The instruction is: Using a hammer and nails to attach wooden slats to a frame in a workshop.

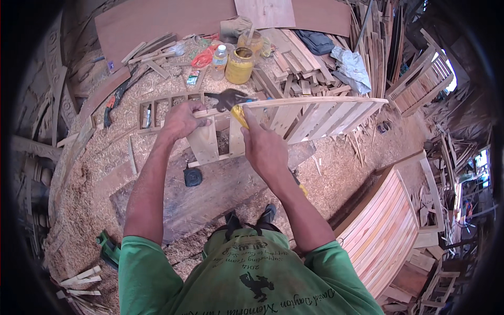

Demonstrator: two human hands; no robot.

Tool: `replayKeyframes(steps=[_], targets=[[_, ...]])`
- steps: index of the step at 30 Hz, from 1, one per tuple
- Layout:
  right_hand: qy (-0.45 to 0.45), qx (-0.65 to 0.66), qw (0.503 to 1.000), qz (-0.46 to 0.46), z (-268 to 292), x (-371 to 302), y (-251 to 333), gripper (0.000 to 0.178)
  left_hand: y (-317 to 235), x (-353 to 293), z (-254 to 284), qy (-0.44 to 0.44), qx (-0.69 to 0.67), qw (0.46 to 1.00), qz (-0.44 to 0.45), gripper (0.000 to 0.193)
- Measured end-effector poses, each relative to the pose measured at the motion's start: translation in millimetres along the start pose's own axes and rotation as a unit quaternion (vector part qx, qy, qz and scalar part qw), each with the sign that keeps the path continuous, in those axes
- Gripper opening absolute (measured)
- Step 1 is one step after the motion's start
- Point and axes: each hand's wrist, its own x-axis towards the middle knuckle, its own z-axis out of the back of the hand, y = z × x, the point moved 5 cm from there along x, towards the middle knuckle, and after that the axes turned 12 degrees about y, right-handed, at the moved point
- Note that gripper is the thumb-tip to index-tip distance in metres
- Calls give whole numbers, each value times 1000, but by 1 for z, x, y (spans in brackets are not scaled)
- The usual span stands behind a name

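A slatted wooden frame (pixel 278 118) stands on edge in front of me, its curved top rail running off to the right. My left hand (pixel 182 122) grips the left end of that rail, thumb on the near side; whether a nail is between its fingers cannot be made out. My right hand (pixel 265 152) is closed around the yellow handle of a hammer (pixel 229 98). The dark hammer head hovers over or touches the rail just right of my left fingers. On the worn board (pixel 210 202) below the frame lies a black tape measure (pixel 192 177).
Behind the frame are a yellow jar (pixel 239 67), a clear bottle (pixel 219 60) and orange cord (pixel 203 59) among sawdust. An orange-and-black tool (pixel 110 105) lies left. A curved slatted panel (pixel 380 226) stands at right. A green tool (pixel 108 249) rests at lower left.
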Motion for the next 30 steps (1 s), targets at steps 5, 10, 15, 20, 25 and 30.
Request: replayKeyframes(steps=[5, 10, 15, 20, 25, 30], targets=[[-22, -20, 1000, 4, 6, -8, 17, 52, 6, -1, -1, -57, -3, 998, -38, 40], [30, -33, 999, -11, 1, -1, 13, 52, 4, -1, -4, -46, -17, 999, -20, 40], [-79, 26, 996, 27, 8, -1, 12, 54, 1, -1, -2, -17, -36, 999, -17, 41], [29, -41, 999, -5, 6, 3, 11, 55, 10, 5, -5, -35, -32, 999, -15, 42], [49, -52, 997, -22, -5, 8, 3, 59, 7, 6, -4, -14, -36, 999, -16, 44], [78, -78, 994, -18, -14, 5, 2, 61, 8, 6, -6, -24, -35, 999, -14, 49]])
